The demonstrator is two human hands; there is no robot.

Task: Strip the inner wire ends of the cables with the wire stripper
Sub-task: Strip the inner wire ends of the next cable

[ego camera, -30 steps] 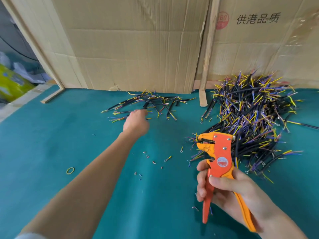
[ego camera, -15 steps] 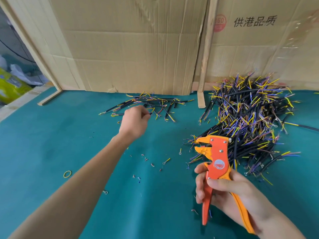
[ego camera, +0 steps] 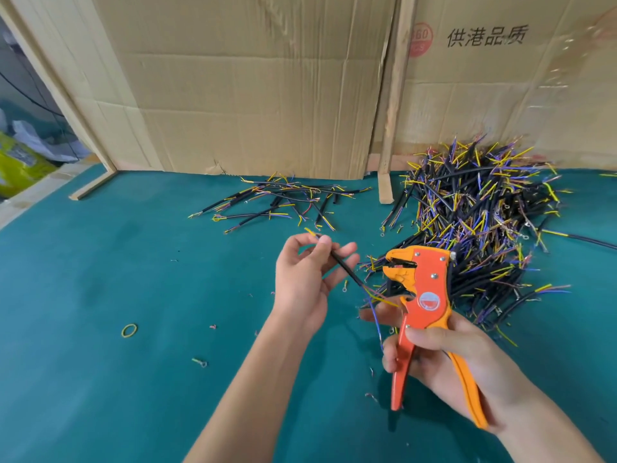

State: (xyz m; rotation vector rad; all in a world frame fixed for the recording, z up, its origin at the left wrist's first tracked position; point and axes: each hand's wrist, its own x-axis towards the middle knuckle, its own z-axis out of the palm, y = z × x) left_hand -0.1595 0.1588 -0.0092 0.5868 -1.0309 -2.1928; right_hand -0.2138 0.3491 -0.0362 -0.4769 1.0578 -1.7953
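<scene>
over green felt [ego camera: 100, 279], left hand [ego camera: 300, 282] pinches cable [ego camera: 344, 267]; right hand [ego camera: 444, 355] grips stripper [ego camera: 424, 295].

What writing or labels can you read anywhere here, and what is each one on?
"供港品质": printed in black on the right cardboard box.
"360": in a faded red round stamp on the same box; the small letters under it are too blurred to read.
Round red sticker on the wire stripper: too small to read.
Green bag at far left: its label is blurred.
</scene>
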